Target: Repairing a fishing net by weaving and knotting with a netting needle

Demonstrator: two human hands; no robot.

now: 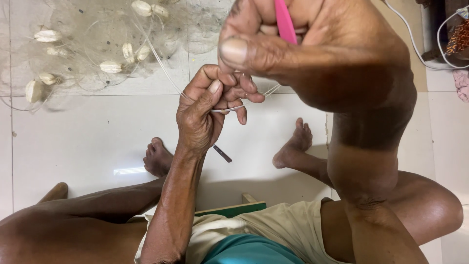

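My right hand [312, 54] is raised close to the camera, fingers closed around a pink flat netting needle [284, 19]. A thin clear line [271, 90] runs from it down to my left hand [207, 110], which pinches that line between thumb and fingers. More strands [161, 63] lead from the left hand up to a heap of fine translucent fishing net [93, 44] with several white oval floats, lying on the floor at the upper left. A small dark stick [222, 153] pokes out below my left hand.
I sit on a low green-edged wooden seat [234, 209], bare legs and feet [293, 146] spread on white floor tiles [83, 142]. White cables [415, 44] and dark objects lie at the upper right.
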